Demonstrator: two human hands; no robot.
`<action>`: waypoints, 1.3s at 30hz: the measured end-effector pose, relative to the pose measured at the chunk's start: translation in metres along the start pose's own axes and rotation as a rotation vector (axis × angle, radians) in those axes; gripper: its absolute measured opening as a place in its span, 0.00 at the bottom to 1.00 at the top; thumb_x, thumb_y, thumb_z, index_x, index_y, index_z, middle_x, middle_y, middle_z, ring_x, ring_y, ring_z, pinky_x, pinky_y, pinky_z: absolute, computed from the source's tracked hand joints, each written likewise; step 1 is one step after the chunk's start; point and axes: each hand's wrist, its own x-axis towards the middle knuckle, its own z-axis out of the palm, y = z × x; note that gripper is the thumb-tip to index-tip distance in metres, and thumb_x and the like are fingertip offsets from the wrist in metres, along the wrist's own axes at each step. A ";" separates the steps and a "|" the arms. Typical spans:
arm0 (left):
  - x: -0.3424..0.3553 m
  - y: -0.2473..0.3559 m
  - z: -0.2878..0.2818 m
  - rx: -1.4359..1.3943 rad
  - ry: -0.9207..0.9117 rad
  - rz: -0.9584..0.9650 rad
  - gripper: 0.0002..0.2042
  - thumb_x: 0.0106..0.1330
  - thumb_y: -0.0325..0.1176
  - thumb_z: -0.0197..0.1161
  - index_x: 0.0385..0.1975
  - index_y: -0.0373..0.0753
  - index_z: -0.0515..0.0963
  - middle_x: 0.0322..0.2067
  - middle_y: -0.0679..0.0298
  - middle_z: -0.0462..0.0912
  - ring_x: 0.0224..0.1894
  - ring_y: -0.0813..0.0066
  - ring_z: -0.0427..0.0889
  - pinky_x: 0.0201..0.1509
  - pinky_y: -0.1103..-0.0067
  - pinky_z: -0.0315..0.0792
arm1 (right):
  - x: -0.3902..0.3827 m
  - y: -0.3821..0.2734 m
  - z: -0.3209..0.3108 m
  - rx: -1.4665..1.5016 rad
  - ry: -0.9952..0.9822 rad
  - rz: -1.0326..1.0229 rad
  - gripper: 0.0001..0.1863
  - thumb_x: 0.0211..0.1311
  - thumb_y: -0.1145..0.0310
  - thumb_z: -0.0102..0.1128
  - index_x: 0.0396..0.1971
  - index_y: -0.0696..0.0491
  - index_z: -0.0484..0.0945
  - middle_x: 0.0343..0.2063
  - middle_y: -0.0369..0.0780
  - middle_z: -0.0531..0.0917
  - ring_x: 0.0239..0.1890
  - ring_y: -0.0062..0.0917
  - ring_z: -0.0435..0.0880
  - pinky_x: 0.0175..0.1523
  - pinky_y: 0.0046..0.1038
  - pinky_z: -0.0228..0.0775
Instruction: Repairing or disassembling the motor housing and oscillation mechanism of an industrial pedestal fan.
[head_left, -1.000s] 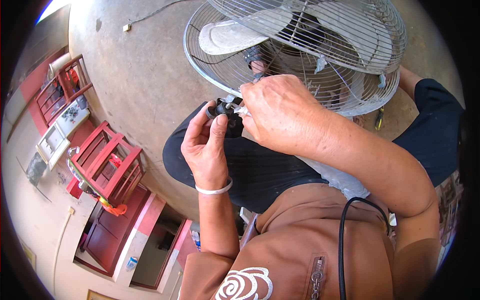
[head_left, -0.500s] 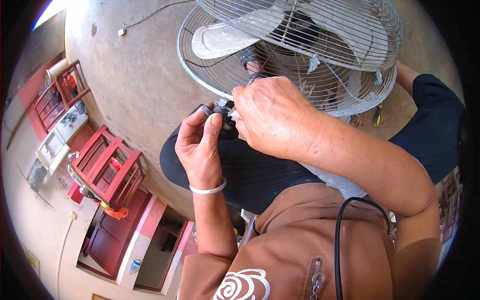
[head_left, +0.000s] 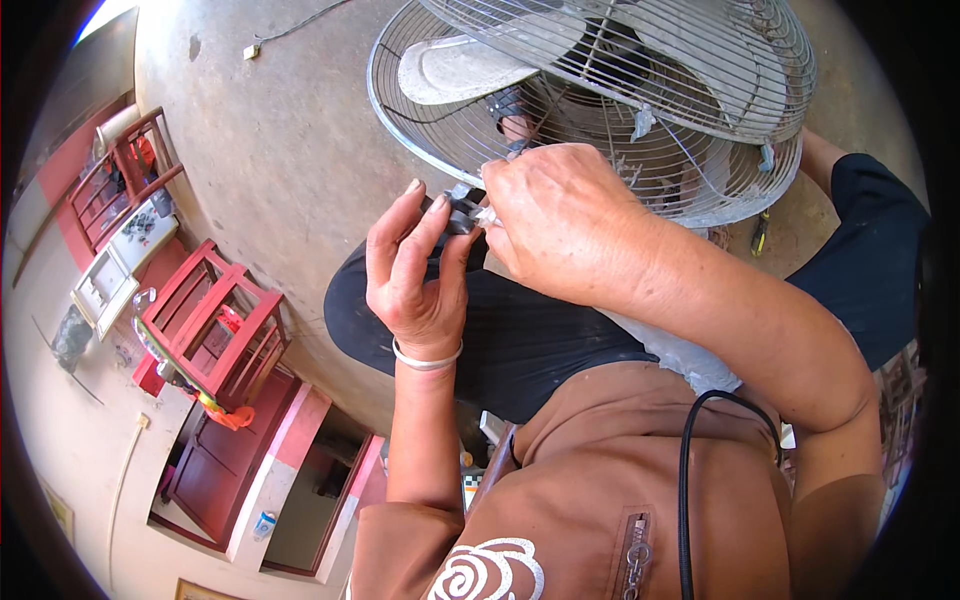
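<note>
A small black part (head_left: 462, 214), its kind too small to make out, is pinched in the raised fingertips of my left hand (head_left: 415, 285). My right hand (head_left: 565, 215) is closed beside it, pinching a whitish, crumpled scrap (head_left: 487, 217) against the black part. Most of my right fingers are hidden behind the back of that hand. Just beyond both hands lies a large fan, its wire guard (head_left: 440, 150) parted into two halves. One pale fan blade (head_left: 470, 70) shows between the halves. A bluish-grey scrap (head_left: 642, 123) clings to the upper guard.
A yellow-and-black tool (head_left: 760, 235) lies on the floor (head_left: 270, 150) right of the fan. A cord with a plug (head_left: 251, 51) lies far left. Red wooden chairs (head_left: 215, 325) and a white open case (head_left: 105, 295) stand at left. Crumpled clear plastic (head_left: 690, 365) lies by my lap.
My left index and middle fingers have straightened and shifted along the black part, which has turned a little. My right hand keeps its pinch; the whole view has shifted slightly.
</note>
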 end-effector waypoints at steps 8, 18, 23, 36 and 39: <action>-0.014 0.009 0.015 -0.307 0.133 -0.323 0.17 0.58 0.22 0.73 0.49 0.33 0.82 0.54 0.58 0.74 0.48 0.72 0.81 0.52 0.78 0.77 | 0.000 0.000 -0.002 0.012 -0.023 0.016 0.08 0.50 0.67 0.68 0.26 0.56 0.86 0.26 0.47 0.87 0.34 0.38 0.89 0.45 0.40 0.80; -0.006 0.036 0.013 -0.671 0.248 -0.830 0.16 0.72 0.34 0.63 0.53 0.31 0.78 0.45 0.63 0.83 0.45 0.78 0.81 0.52 0.79 0.75 | 0.002 0.001 -0.001 0.058 -0.059 0.006 0.14 0.54 0.65 0.68 0.31 0.62 0.80 0.23 0.50 0.84 0.31 0.43 0.87 0.39 0.40 0.79; -0.002 0.030 0.004 -0.811 0.217 -0.982 0.16 0.73 0.35 0.62 0.54 0.31 0.77 0.44 0.61 0.83 0.45 0.76 0.82 0.51 0.79 0.77 | 0.003 -0.003 -0.003 -0.019 -0.077 0.025 0.09 0.50 0.67 0.68 0.29 0.56 0.86 0.26 0.46 0.87 0.34 0.36 0.90 0.39 0.35 0.82; -0.007 0.025 -0.004 -0.804 0.137 -0.894 0.17 0.67 0.25 0.67 0.54 0.32 0.76 0.45 0.61 0.84 0.45 0.76 0.83 0.52 0.80 0.77 | 0.000 0.001 0.002 0.072 -0.012 -0.010 0.13 0.52 0.66 0.68 0.30 0.62 0.79 0.23 0.50 0.84 0.30 0.44 0.86 0.39 0.41 0.78; -0.009 0.022 -0.004 -0.757 0.100 -0.780 0.22 0.65 0.22 0.68 0.58 0.31 0.73 0.47 0.57 0.84 0.47 0.76 0.83 0.54 0.80 0.75 | 0.003 0.001 0.004 0.070 -0.016 0.006 0.13 0.53 0.66 0.67 0.30 0.62 0.79 0.23 0.50 0.84 0.30 0.44 0.86 0.39 0.41 0.78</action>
